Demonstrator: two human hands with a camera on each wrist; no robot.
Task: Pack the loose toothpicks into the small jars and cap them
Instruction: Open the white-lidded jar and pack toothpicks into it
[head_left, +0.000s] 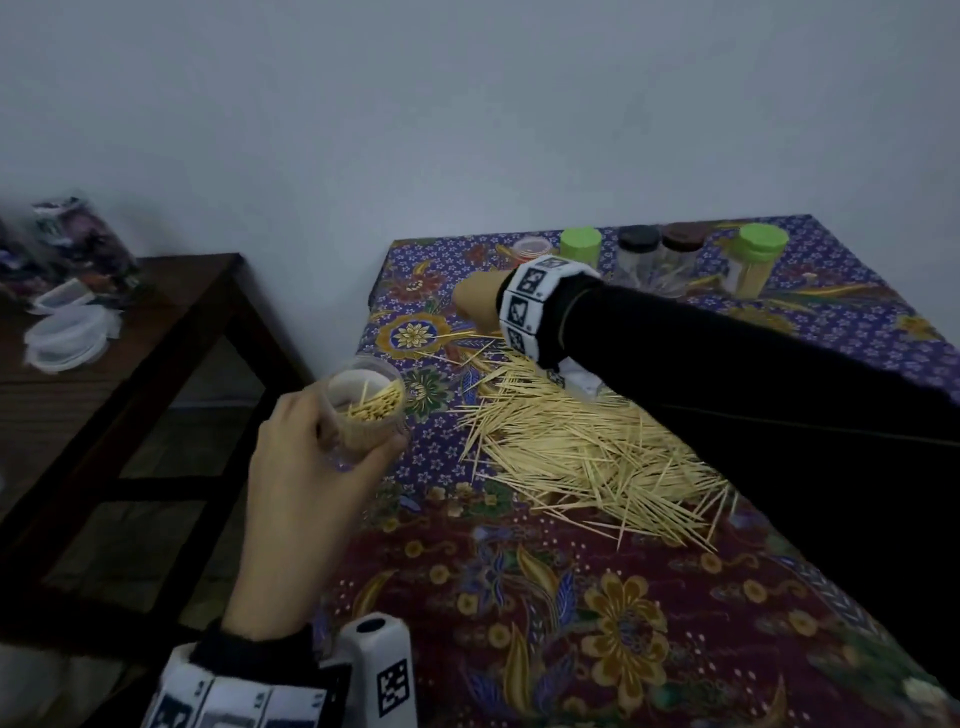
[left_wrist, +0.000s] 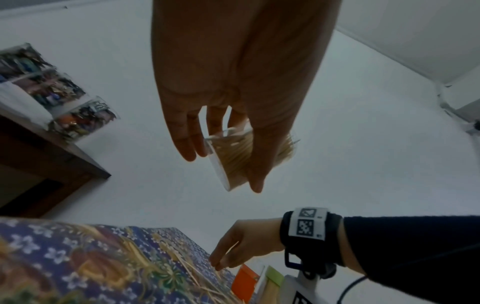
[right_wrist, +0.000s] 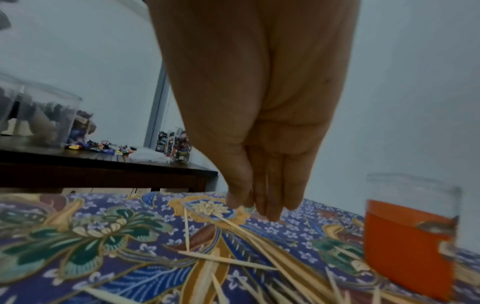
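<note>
**Q:** Where do the picks lie from you, and which hand is nearer?

**A:** The pile sits mid-counter, to the right of my left hand and beneath my right forearm. Most picks run lengthwise from near-right toward far-left, pointing at the counter's far left corner. A few strays lie beyond the pile's far-left edge, and my right hand is directly over them. So the right is nearer; the left is off the pile's left side, about over the counter edge.

**Q:** State of the hands?

**A:** Left grips the open jar round its wall, mouth up and tilted a little, part-filled with picks standing on end. Right: fingers straight and together, tips down almost touching the cloth, thumb alongside. One pick seems to run between thumb and fingers; I cannot tell if it is pinched.

**Q:** Counts?

**A:** Beyond the pile, along the far edge: two green-capped jars, one dark-capped, one brown-capped, one low jar with an orange lid. With the jar in hand, six. Picks: too many to count; the pile looks scarcely reduced, to my judgement.

**Q:** What does the next move turn on?

**A:** Likely carrying the gathered strays back left to the jar mouth, aligned with the picks already in it.
</note>
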